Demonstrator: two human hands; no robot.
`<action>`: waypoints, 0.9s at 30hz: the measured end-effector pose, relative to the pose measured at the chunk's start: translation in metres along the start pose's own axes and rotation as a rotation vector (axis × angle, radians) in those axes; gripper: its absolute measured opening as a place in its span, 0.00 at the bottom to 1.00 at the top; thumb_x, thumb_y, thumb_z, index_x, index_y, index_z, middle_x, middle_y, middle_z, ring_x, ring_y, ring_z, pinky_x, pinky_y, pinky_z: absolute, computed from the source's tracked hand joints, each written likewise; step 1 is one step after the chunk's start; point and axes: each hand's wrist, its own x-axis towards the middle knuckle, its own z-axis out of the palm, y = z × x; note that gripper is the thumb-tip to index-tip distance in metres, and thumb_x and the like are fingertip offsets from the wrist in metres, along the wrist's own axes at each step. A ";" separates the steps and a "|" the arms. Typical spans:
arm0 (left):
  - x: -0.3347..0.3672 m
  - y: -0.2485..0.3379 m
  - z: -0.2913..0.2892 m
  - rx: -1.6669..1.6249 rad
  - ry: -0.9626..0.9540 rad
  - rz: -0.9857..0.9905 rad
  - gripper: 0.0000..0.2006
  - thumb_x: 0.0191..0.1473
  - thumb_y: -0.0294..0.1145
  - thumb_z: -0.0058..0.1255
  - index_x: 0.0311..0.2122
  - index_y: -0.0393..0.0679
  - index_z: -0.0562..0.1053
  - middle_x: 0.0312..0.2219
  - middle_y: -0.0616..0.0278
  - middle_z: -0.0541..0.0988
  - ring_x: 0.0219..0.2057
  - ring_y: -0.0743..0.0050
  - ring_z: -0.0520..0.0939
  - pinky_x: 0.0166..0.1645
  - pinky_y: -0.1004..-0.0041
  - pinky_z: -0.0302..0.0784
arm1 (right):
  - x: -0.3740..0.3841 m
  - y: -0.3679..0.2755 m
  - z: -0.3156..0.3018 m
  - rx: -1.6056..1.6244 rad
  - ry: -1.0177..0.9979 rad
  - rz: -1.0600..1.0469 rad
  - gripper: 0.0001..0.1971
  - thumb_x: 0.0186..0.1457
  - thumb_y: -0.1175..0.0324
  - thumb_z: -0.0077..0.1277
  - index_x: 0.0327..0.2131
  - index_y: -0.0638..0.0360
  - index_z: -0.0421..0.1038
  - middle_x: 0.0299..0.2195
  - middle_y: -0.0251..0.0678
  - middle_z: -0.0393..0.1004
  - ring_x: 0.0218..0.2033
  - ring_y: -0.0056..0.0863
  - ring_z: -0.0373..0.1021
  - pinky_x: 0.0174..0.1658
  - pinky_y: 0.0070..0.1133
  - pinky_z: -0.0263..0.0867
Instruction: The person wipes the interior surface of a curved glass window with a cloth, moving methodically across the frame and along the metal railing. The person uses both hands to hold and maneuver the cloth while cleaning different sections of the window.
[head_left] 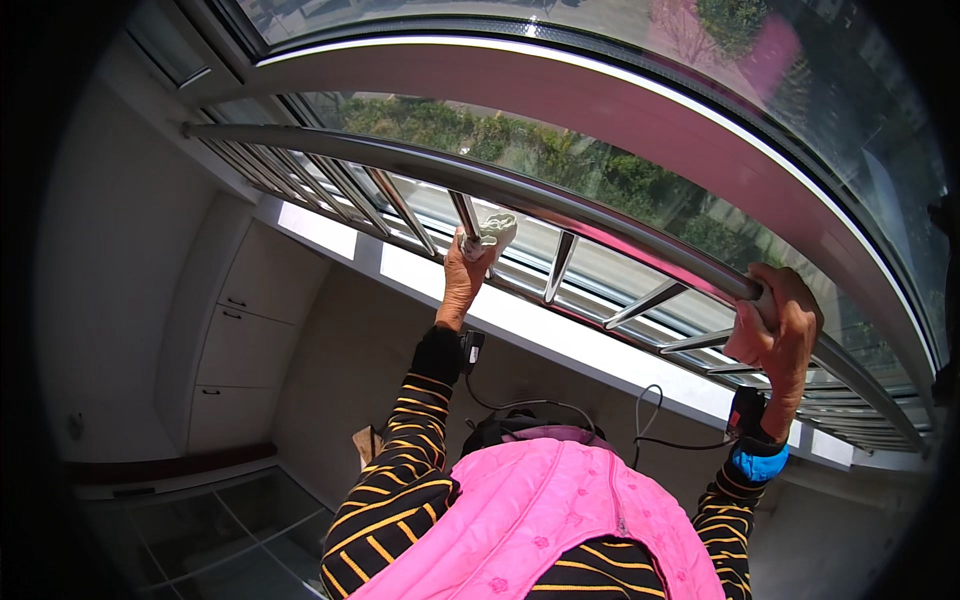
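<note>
My left hand (466, 278) is closed around a crumpled whitish cloth (497, 232), which presses against one of the shiny metal bars (463, 212) of a window railing. Higher up and to the right, my right hand (790, 318) wraps around the railing's thick top rail (600, 222). A pinkish patch shows under its palm; whether this is a cloth or part of the hand I cannot tell. Both arms are stretched forward in black sleeves with yellow stripes, and a small black device is strapped at each wrist.
Beyond the railing is a window frame (640, 95) with glass, and greenery outside. A white sill (545, 338) runs below the bars. White cabinet drawers (245, 345) stand at the left, above a tiled floor (215, 535). Black cables (540, 403) hang between my wrists.
</note>
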 end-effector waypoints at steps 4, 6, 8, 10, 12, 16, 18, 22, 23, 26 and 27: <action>-0.017 -0.050 -0.005 0.178 -0.026 -0.091 0.21 0.48 0.30 0.64 0.48 0.46 0.72 0.37 0.59 0.81 0.40 0.67 0.82 0.44 0.69 0.76 | -0.001 0.001 0.001 0.004 -0.002 0.003 0.20 0.40 0.72 0.64 0.41 0.60 0.75 0.32 0.40 0.76 0.33 0.39 0.74 0.39 0.28 0.69; -0.019 -0.059 -0.007 0.256 -0.026 -0.061 0.21 0.48 0.30 0.64 0.48 0.45 0.72 0.37 0.59 0.81 0.39 0.67 0.82 0.44 0.68 0.76 | -0.001 0.002 0.001 -0.003 -0.003 0.002 0.20 0.40 0.72 0.64 0.41 0.60 0.75 0.32 0.40 0.76 0.32 0.39 0.74 0.38 0.28 0.70; -0.018 -0.059 -0.007 0.291 -0.031 -0.032 0.21 0.48 0.30 0.64 0.48 0.45 0.72 0.37 0.59 0.81 0.39 0.66 0.81 0.44 0.68 0.76 | -0.001 0.003 0.002 0.015 -0.012 0.022 0.19 0.40 0.71 0.64 0.41 0.60 0.76 0.31 0.40 0.76 0.32 0.39 0.74 0.38 0.28 0.70; -0.018 -0.053 -0.007 0.281 -0.027 -0.069 0.21 0.48 0.30 0.64 0.48 0.44 0.72 0.36 0.59 0.81 0.39 0.65 0.82 0.43 0.67 0.76 | -0.002 0.004 0.002 0.002 -0.003 0.010 0.19 0.40 0.71 0.63 0.40 0.60 0.76 0.32 0.40 0.77 0.32 0.39 0.74 0.38 0.28 0.70; -0.018 -0.045 -0.007 0.240 -0.023 -0.120 0.21 0.48 0.29 0.64 0.48 0.44 0.72 0.36 0.58 0.81 0.39 0.66 0.82 0.43 0.67 0.76 | -0.003 0.004 0.002 0.007 -0.002 0.022 0.19 0.41 0.71 0.63 0.40 0.60 0.76 0.32 0.41 0.77 0.32 0.39 0.75 0.38 0.28 0.70; -0.030 -0.028 -0.020 0.000 0.035 -0.187 0.15 0.53 0.23 0.59 0.46 0.41 0.73 0.37 0.66 0.80 0.40 0.78 0.80 0.44 0.76 0.76 | -0.002 0.004 0.001 -0.005 0.005 0.014 0.19 0.41 0.71 0.63 0.40 0.61 0.76 0.33 0.41 0.78 0.33 0.39 0.75 0.39 0.27 0.71; -0.030 -0.017 -0.040 -0.016 0.116 -0.225 0.16 0.53 0.23 0.61 0.47 0.40 0.73 0.38 0.67 0.79 0.40 0.79 0.79 0.46 0.76 0.75 | -0.001 0.003 0.001 -0.009 0.009 0.003 0.19 0.41 0.72 0.63 0.40 0.61 0.76 0.33 0.41 0.78 0.33 0.39 0.75 0.39 0.27 0.71; -0.020 0.018 -0.090 -0.116 0.551 -0.107 0.13 0.55 0.31 0.57 0.44 0.39 0.74 0.34 0.66 0.77 0.37 0.79 0.76 0.46 0.75 0.71 | -0.002 0.000 0.001 0.001 0.010 0.015 0.18 0.41 0.72 0.63 0.40 0.61 0.76 0.32 0.42 0.77 0.32 0.39 0.75 0.38 0.27 0.71; -0.011 0.029 -0.103 -0.118 0.690 -0.081 0.15 0.54 0.32 0.59 0.44 0.35 0.74 0.37 0.62 0.78 0.38 0.74 0.76 0.44 0.73 0.72 | -0.001 0.000 0.001 0.000 0.012 0.019 0.18 0.41 0.72 0.63 0.40 0.61 0.76 0.32 0.42 0.77 0.32 0.39 0.75 0.38 0.27 0.71; 0.015 0.063 -0.134 -0.015 0.887 0.119 0.13 0.53 0.33 0.60 0.41 0.37 0.74 0.36 0.62 0.78 0.37 0.73 0.77 0.45 0.73 0.72 | -0.002 0.000 0.002 0.024 0.018 0.031 0.18 0.41 0.72 0.63 0.40 0.62 0.76 0.31 0.42 0.77 0.31 0.38 0.75 0.37 0.27 0.71; 0.025 0.074 -0.141 0.003 0.915 0.203 0.13 0.53 0.33 0.60 0.40 0.38 0.74 0.35 0.63 0.77 0.36 0.73 0.77 0.45 0.73 0.72 | -0.001 0.000 0.002 0.006 0.025 0.010 0.18 0.41 0.72 0.63 0.40 0.62 0.76 0.31 0.42 0.77 0.31 0.38 0.75 0.36 0.27 0.71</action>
